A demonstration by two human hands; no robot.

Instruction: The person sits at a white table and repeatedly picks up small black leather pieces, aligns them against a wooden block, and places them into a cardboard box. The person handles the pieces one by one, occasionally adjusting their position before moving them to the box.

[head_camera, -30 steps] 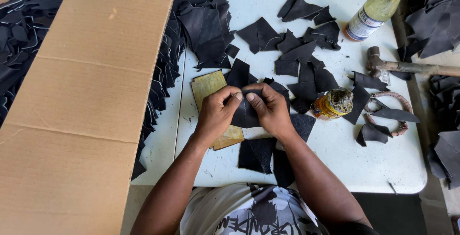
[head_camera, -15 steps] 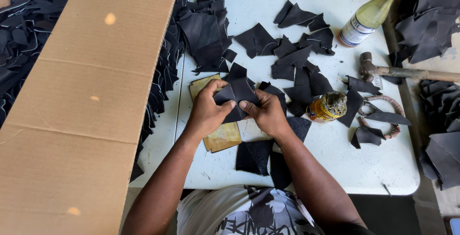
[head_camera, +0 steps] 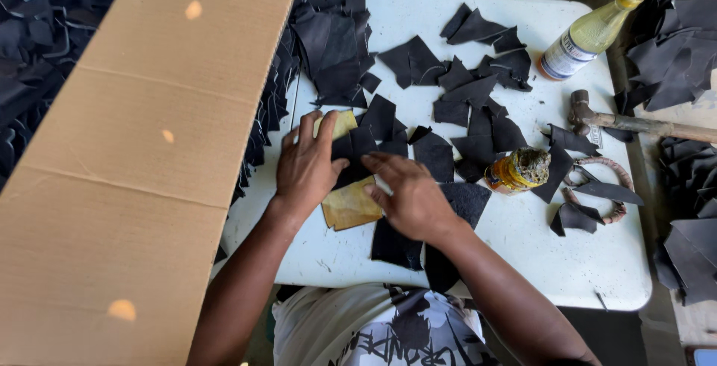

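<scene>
Your left hand (head_camera: 305, 168) lies flat, fingers spread, pressing on a dark leather piece (head_camera: 357, 151) that rests on a tan board (head_camera: 349, 203). Your right hand (head_camera: 409, 196) also lies open, its fingers touching the same piece from the right. The piece is black, matte and irregular in outline, and its long axis runs roughly away from you, tilted a little right. It sits between your two hands, near the front left of the white desk (head_camera: 523, 250). Just right of your right hand stands a small glue-crusted jar (head_camera: 517, 169); black scraps (head_camera: 478, 90) lie scattered beyond, with a bottle (head_camera: 590, 33) and a hammer (head_camera: 635, 121) farther right.
</scene>
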